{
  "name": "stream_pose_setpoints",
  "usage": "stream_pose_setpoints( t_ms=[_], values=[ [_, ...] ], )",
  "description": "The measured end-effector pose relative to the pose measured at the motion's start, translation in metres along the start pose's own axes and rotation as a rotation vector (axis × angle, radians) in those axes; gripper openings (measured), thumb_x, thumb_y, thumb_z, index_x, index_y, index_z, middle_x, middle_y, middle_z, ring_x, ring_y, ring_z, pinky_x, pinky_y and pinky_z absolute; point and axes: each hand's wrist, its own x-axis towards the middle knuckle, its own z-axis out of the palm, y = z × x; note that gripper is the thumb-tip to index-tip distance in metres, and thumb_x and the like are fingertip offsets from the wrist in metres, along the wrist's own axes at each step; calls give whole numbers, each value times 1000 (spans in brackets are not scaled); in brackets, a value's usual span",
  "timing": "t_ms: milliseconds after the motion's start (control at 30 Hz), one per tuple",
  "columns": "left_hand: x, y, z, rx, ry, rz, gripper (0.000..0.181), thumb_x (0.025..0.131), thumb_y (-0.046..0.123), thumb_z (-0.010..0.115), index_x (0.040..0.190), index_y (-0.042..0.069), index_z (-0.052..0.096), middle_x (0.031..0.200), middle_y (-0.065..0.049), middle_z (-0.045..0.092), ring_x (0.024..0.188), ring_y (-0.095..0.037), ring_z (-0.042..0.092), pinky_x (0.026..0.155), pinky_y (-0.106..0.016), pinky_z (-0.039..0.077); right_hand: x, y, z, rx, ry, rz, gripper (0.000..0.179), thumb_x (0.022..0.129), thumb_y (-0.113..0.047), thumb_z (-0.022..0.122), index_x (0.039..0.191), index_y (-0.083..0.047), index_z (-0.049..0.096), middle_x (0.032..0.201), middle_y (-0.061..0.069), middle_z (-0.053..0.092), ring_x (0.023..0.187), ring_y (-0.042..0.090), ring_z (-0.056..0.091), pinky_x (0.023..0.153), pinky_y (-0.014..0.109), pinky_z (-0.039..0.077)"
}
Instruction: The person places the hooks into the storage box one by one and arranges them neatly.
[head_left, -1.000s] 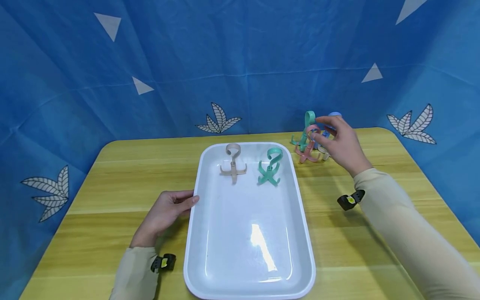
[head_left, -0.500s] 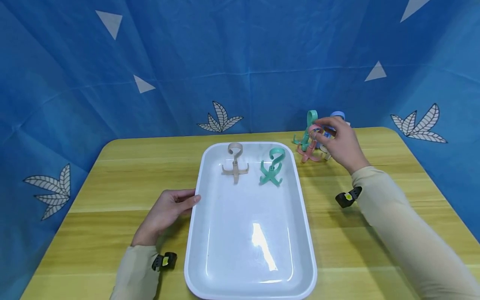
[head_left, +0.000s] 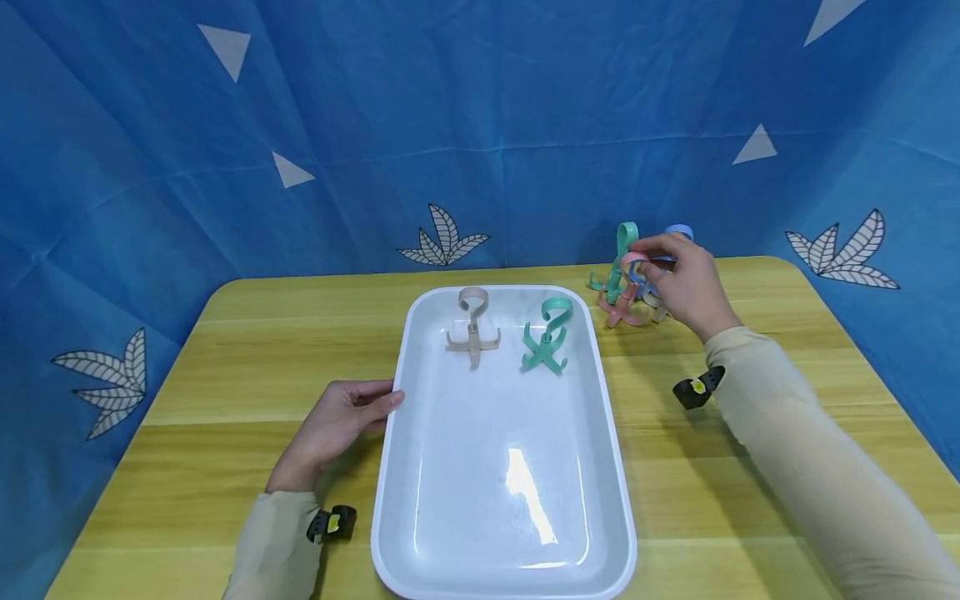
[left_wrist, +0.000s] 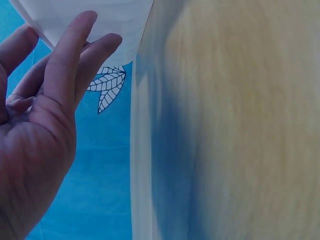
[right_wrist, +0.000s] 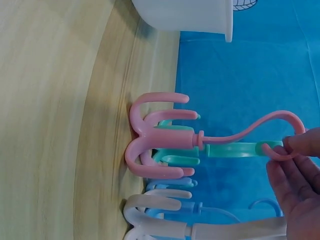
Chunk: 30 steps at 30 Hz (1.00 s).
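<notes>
My right hand [head_left: 693, 287] pinches the curled loop of a pink four-pronged hanging hook [right_wrist: 165, 138], thumb and fingertips at the loop's end. The hook's prongs are close over the wooden table in the right wrist view. Right behind it stands a green hook [head_left: 627, 240], partly covered. With thumb over the rim and fingers against the outer wall, my left hand [head_left: 330, 429] holds the left side of a white tray [head_left: 480, 467]. Inside the tray's far end lie a beige hook [head_left: 474, 343] and another green hook [head_left: 545, 350].
A whitish hook [right_wrist: 160, 229] and a blue hook [head_left: 679, 230] stand beside the pink one, partly hidden by the right hand in the head view. A blue patterned cloth [head_left: 360, 125] hangs along the table's [head_left: 285, 333] far edge.
The right hand's fingers have come together on the pink hook's loop, which has shifted slightly right. The left hand stays at the tray's rim.
</notes>
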Motion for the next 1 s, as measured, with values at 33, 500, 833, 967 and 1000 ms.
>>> stream_pose_setpoints(
  t_ms=[33, 500, 833, 967, 1000],
  values=[
    [0, 0, 0, 1, 2, -3, 49, 95, 25, 69, 129, -9, 59, 122, -23, 63, 100, -28, 68, 81, -37, 59, 0, 0, 0, 2, -1, 3, 26, 101, -4, 53, 125, -2, 63, 120, 14, 57, 112, 32, 57, 93, 48, 51],
    [-2, 1, 0, 8, 0, -13, 49, 95, 26, 68, 129, -8, 59, 124, -23, 62, 104, -29, 66, 84, -38, 58, -7, -8, -10, -16, -27, -48, 25, 100, -18, 61, 119, -5, 68, 109, 7, 60, 104, 25, 59, 91, 43, 51],
    [-1, 2, 0, 3, -2, -16, 50, 96, 27, 67, 129, -10, 58, 123, -24, 62, 102, -29, 67, 84, -38, 58, -28, -32, -27, -30, -40, -53, 28, 98, -28, 64, 118, -9, 70, 111, 1, 59, 105, 21, 58, 87, 27, 51],
    [-1, 2, 0, 9, -1, -14, 50, 96, 27, 67, 129, -10, 58, 123, -24, 63, 102, -29, 67, 83, -38, 58, -38, -40, -36, -42, -41, -87, 27, 97, -28, 65, 117, -11, 71, 109, -1, 60, 103, 18, 56, 83, 17, 47],
    [0, 1, 0, 9, -2, -13, 50, 96, 27, 67, 129, -10, 59, 122, -24, 63, 102, -29, 67, 83, -38, 58, -40, -42, -38, -45, -42, -98, 26, 97, -27, 65, 117, -11, 71, 109, -1, 60, 102, 17, 56, 83, 16, 47]
  ],
)
